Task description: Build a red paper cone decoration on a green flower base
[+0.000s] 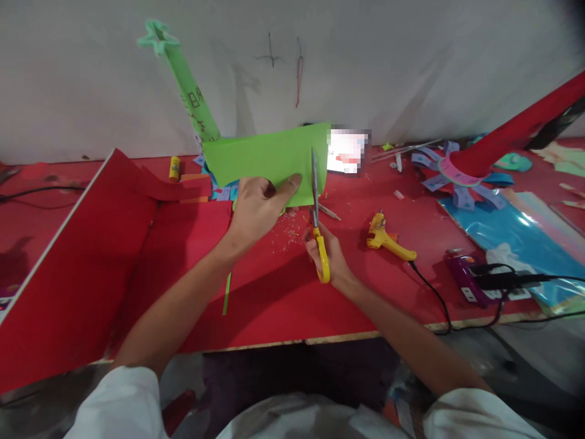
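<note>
Paper (260, 160), bright green, at the centre of the frame, held up above a red table (283, 317), broad face in full view. Pinched near the lower edge in the left hand (258, 204): thumb laid along the front, pointing right toward the scissors (315, 213), other fingers curled under and partly hidden, no visible slack in the grip. Just right of that thumb, metal blades upright in the frame, across the right-hand part of the sheet; yellow handles below, wrapped by the fingers of the right hand (333, 253). Impossible to tell from this angle the gap between the blades. By the look of it, very light, thin and smooth; stiff enough to stand out nearly flat from a single pinch, yet probably quick to flex at the unsupported left end, to crease under a hard squeeze and to tear at a cut edge. Slipping unlikely; swivelling about the pinch more likely. Best taken hold of, in all likelihood, at the lower edge left of the scissors, thumb flat on the face, fingers spread behind, clear of the blades. Right of centre, a yellow glue gun (388, 239); below the left wrist, a narrow green strip (226, 296).
</note>
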`<move>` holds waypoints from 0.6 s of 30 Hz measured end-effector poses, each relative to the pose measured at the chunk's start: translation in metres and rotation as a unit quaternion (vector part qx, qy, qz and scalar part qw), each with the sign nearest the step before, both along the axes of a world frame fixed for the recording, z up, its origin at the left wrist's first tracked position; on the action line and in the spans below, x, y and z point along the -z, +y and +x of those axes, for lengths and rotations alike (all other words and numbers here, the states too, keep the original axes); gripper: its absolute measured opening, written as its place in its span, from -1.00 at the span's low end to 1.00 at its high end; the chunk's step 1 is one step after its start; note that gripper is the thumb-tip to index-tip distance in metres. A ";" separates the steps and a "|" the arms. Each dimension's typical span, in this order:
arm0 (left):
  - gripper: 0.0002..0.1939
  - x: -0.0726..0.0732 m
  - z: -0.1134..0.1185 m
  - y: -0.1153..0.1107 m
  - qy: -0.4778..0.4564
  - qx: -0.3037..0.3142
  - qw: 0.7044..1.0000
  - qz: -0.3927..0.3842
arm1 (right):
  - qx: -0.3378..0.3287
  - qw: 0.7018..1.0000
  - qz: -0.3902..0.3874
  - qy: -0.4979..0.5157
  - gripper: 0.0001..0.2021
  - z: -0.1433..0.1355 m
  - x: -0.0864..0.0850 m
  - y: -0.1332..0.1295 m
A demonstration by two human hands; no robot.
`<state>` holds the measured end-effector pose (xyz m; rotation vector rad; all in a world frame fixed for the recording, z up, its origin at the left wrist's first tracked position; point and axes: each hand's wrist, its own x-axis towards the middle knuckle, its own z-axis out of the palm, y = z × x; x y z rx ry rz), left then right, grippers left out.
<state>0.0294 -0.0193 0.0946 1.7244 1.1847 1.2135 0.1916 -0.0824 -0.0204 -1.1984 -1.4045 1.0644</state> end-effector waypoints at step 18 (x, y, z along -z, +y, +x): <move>-0.31 -0.004 0.007 -0.008 0.024 -0.012 0.999 -0.043 | 0.019 0.999 0.020 -0.036 -0.31 0.005 -0.010 -0.005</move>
